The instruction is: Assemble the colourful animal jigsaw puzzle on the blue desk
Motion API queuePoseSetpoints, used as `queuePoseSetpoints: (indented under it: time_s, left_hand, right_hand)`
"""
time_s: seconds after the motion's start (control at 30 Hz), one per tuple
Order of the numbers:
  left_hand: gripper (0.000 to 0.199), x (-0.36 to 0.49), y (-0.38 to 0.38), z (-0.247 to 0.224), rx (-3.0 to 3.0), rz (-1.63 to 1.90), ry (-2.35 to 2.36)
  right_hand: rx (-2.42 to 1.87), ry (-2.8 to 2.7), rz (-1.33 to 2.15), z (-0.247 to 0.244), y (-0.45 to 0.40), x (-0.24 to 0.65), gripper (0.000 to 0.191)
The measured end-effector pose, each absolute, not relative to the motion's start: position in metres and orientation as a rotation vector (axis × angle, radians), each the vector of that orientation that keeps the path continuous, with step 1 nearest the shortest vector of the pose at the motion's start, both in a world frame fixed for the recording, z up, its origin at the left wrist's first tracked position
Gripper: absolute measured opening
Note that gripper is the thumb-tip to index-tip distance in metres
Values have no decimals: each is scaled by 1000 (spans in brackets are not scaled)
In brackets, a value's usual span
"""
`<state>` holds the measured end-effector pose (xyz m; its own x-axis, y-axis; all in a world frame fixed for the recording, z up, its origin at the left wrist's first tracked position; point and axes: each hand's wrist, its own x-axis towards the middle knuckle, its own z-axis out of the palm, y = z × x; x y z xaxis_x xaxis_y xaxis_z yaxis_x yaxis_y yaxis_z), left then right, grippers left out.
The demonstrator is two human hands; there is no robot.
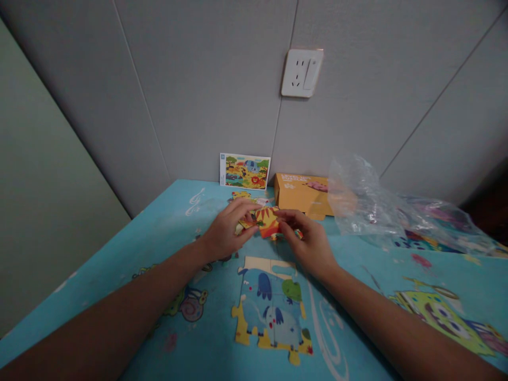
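My left hand [230, 227] is closed on a small yellow and green puzzle piece [248, 222], thumb and fingers pinched on its edges. To its right, my right hand [304, 235] grips the edge of a red and yellow puzzle piece [268, 221]. The two pieces overlap or touch; which, I cannot tell. Nearer to me, between my forearms, a joined puzzle section [272, 312] with blue elephants lies flat on the blue patterned cloth [190, 349]. More pieces are partly hidden beneath and behind my hands.
A picture card [245, 172] leans against the grey wall. Beside it stands an orange puzzle box [301, 193], partly covered by crumpled clear plastic [365, 206] that stretches right. A white socket panel [302, 73] is on the wall above.
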<state>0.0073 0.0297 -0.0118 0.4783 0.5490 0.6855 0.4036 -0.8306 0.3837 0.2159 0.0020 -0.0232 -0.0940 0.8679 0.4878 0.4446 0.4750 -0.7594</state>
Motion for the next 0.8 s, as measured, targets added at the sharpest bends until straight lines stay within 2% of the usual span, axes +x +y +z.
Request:
queuePoseSetpoints:
  time_s: [0.13,0.3,0.47,0.8]
  left_hand:
    - [38,4,38,-20,2540,1229,1159]
    - [49,-2,48,-33,2499,881,1638]
    - [46,-3,48,-34,2508,698,1678]
    - [41,-2,47,-32,2510,663,1686]
  right_hand:
    - [-1266,-1600,448,-25,7,220,24]
    - [-1461,-1485,415,-28,18,229,25]
    - [-1632,-1582,401,-31,24,233,26]
    - [-1665,-1709,330,-33,26,233,27]
